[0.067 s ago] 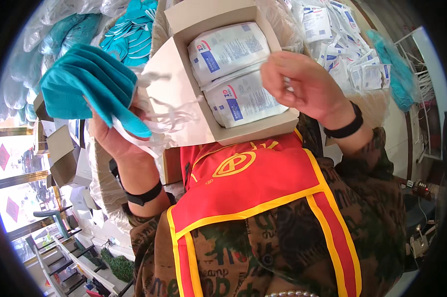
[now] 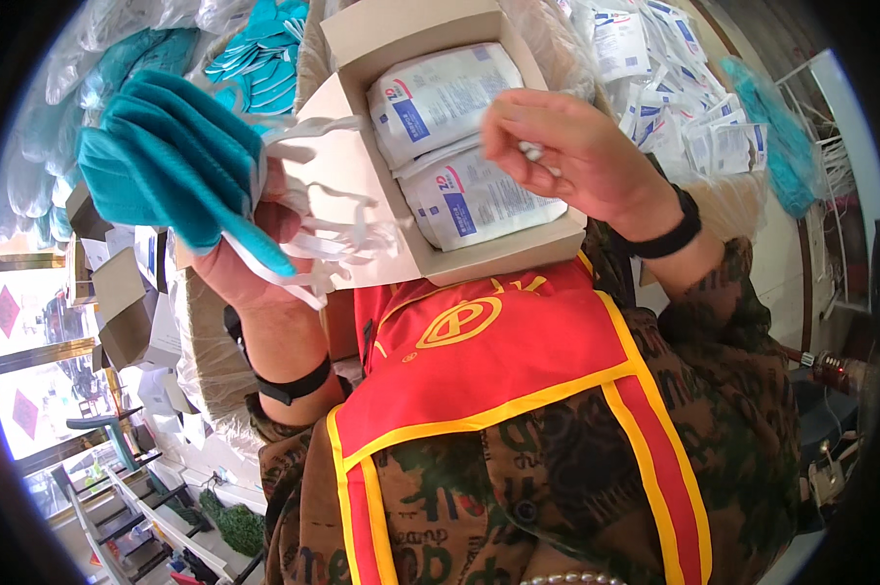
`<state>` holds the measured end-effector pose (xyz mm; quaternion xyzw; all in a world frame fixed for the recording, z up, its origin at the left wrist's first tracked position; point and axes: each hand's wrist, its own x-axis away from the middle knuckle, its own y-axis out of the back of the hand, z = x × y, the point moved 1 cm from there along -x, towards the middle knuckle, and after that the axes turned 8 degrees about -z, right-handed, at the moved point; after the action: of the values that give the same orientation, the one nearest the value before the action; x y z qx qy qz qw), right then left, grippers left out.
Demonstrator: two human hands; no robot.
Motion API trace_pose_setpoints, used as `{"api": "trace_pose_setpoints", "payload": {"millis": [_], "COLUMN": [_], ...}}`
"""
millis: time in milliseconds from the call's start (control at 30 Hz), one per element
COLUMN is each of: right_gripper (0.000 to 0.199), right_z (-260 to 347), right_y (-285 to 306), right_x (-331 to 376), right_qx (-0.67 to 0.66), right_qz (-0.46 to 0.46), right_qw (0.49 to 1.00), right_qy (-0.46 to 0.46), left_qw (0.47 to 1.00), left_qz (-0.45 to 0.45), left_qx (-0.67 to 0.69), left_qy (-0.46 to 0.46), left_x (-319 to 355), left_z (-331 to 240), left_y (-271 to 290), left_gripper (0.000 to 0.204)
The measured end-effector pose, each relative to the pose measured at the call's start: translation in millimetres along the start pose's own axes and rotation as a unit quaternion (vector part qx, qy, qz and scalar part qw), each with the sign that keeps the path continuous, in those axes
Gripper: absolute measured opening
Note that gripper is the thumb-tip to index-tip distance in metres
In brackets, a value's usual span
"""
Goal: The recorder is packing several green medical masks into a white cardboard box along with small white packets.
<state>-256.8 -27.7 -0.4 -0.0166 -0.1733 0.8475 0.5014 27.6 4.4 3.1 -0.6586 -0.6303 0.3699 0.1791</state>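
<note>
My left hand is closed round a stack of teal folded face masks, with their white ear loops hanging loose toward the box. Over the right side of an open cardboard box, my right hand is held up with its fingers curled together. A small white bit shows between those fingers, too little of it to name. Inside the box lie white printed packets in two rows, an upper packet and a lower packet, partly covered by my right hand.
A pile of teal masks lies beyond my left hand, beside bagged teal masks. Many white packets are heaped at the far right, near a teal bundle in clear plastic. Small cartons stand at the left.
My right hand has moved left, farther over the packets. The masks in my left hand have shifted slightly, and their loops have swung.
</note>
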Motion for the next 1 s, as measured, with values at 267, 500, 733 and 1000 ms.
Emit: {"api": "trace_pose_setpoints", "payload": {"millis": [267,500,733,1000], "right_gripper": [0.032,0.029,0.028,0.022], "right_z": [-14,-14,4,30], "right_y": [-31,-37,-29,-26], "right_x": [-28,-14,0,14], "right_qx": [0.026,0.097,0.206,0.227], "right_qz": [0.089,0.167,0.161,0.177], "right_qw": [0.995,0.978,0.965,0.948], "right_qy": [0.034,0.076,0.037,0.132], "left_qw": [0.997,0.987,0.961,0.701], "left_qz": [-0.007,0.019,0.081,0.319], "left_qx": [0.064,0.128,0.17,-0.638], "left_qy": [0.031,0.098,0.203,-0.029], "left_x": [-12,-11,-13,15], "left_z": [33,33,20,-8], "left_y": [-26,-41,5,-69], "left_gripper": [0.039,0.038,0.038,0.042]}}
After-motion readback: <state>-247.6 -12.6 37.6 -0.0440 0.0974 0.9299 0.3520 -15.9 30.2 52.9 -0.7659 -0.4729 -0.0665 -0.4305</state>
